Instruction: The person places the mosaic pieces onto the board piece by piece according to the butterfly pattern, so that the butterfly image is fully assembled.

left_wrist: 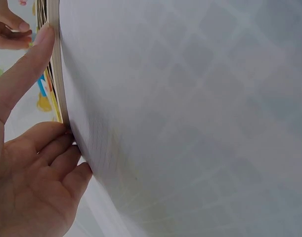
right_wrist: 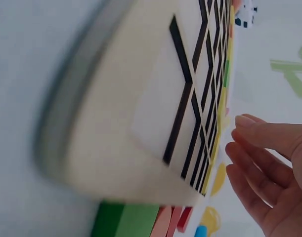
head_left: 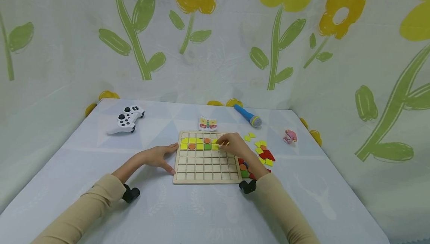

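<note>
A wooden grid board (head_left: 208,166) lies flat, with yellow, orange and green tiles in its two far rows. My left hand (head_left: 157,157) spreads along the board's left edge; in the left wrist view its thumb (left_wrist: 29,69) and fingers touch the board's side (left_wrist: 56,64). Over the right part of those rows, my right hand (head_left: 235,147) pinches a small yellow tile (head_left: 224,143) between thumb and fingertips. That tile's exact shape is hidden by the fingers. From the right wrist, the right hand (right_wrist: 277,163) appears just beyond the board's grid, thumb against index finger.
Loose yellow tiles (head_left: 269,162) and red tiles (head_left: 265,154) lie right of the board, some beneath the right forearm. A butterfly pattern card (head_left: 207,123) stands behind it. Farther out are a white game controller (head_left: 127,119), a blue microphone (head_left: 246,115) and a pink figurine (head_left: 290,136).
</note>
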Demonstrator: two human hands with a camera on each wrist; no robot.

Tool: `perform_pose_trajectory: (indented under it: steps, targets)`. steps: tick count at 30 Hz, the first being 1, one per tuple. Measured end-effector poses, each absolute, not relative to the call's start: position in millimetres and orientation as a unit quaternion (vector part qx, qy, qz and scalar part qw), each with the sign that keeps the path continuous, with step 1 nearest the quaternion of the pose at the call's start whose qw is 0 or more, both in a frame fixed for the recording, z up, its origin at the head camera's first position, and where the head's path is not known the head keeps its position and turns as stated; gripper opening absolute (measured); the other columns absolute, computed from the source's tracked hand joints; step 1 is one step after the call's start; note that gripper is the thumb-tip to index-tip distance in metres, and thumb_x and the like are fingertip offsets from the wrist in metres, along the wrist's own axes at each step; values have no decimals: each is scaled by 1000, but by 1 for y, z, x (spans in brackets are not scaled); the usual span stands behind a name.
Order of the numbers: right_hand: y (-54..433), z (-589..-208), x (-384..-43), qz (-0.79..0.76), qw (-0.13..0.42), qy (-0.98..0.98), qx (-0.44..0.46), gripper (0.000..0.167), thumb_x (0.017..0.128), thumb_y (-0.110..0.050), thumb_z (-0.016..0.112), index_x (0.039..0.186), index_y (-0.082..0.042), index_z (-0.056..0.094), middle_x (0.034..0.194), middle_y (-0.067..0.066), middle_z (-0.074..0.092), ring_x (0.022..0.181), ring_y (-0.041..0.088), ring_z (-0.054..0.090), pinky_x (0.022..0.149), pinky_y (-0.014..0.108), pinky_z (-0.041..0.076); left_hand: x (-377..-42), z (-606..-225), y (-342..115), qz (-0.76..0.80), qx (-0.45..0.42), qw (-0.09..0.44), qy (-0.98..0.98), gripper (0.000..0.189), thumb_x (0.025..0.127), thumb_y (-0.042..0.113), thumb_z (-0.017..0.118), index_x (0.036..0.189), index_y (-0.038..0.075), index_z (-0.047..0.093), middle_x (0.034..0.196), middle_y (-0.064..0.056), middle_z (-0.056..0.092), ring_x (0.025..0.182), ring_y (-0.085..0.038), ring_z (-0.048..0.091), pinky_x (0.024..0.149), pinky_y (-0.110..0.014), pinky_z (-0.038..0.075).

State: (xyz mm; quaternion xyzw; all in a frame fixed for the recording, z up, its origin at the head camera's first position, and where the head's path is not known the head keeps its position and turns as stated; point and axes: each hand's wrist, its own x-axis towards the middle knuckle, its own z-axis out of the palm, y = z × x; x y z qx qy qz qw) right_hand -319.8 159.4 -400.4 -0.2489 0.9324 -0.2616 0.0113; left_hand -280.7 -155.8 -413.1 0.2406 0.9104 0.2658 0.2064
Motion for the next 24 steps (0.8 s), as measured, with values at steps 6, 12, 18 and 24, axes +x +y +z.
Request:
perform_pose_trajectory:
  steps: [6,12,18,24]
  targets:
    - [177,-398,-306,-262,28,939,-222,18,85,-8,74,103,-9,74,90,-2,68,81,14,58,75,26,52,-282,-414,-156,263,235,211,911,106,73,38,83,151,-1,22,157,-22,17,143,-42,15,113,-56,19]
    - [196,-393,-292,-259,34,942,-210,16,85,-5,73,100,-8,74,86,-3,67,79,15,57,74,26,52,-280,-412,-155,264,237,209,911,106,74,38,83,151,-1,22,156,-23,17,143,-42,16,113,-56,19]
    - [214,-389,-277,-258,62,940,-213,11,84,-2,73,94,-6,73,81,-3,65,75,14,57,71,25,53,-280,-411,-155,266,239,207,911,105,74,36,83,151,-2,23,156,-23,18,142,-42,16,112,-56,20]
    - [226,-391,-267,-250,90,941,-211,8,82,-8,76,88,-10,72,77,-5,64,73,14,57,69,25,52,-279,-411,-155,267,235,209,911,106,73,36,84,151,-1,23,156,-23,18,142,-43,16,112,-57,20]
